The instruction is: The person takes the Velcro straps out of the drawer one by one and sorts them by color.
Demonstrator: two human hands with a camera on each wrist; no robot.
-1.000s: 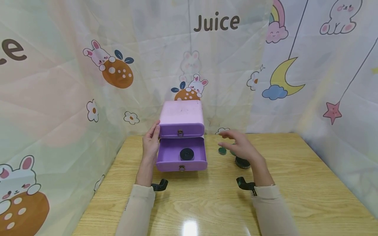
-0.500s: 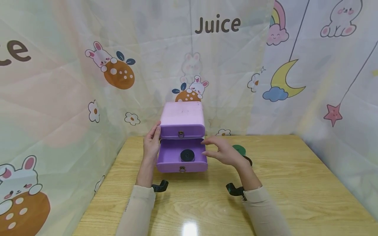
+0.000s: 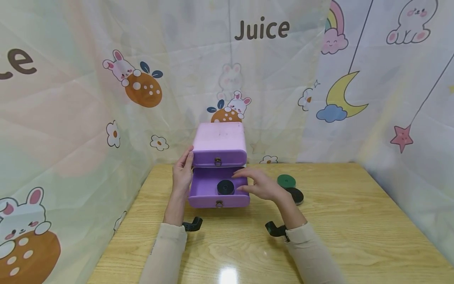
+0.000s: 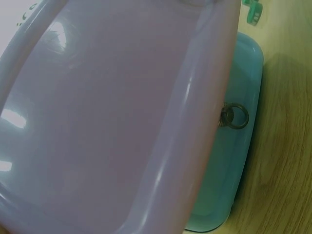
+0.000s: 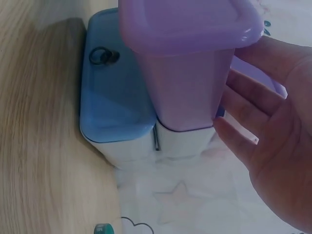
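Note:
A pink drawer cabinet [image 3: 220, 136] stands at the back of the table. Its middle purple drawer [image 3: 219, 202] is pulled out, with a black coiled roll [image 3: 225, 187] inside. My left hand [image 3: 182, 172] rests against the cabinet's left side, thumb by the front edge. Above the open drawer's right side, my right hand [image 3: 260, 184] has its fingers apart and bent, nothing between them, near the roll. The right wrist view shows those fingers [image 5: 239, 139] beyond the drawer's side wall. A blue lower drawer [image 4: 214, 185] is closed, hidden from the head view.
Right of the cabinet lie a green coiled roll [image 3: 286, 181] and a black one [image 3: 295, 195]. A small green piece [image 5: 104, 229] shows low in the right wrist view. Printed fabric [image 3: 276, 90] hangs behind the wooden table [image 3: 227, 244].
My right hand has moved left from above the rolls on the table to over the open drawer, uncovering the green and black rolls. The left hand stays at the cabinet's side.

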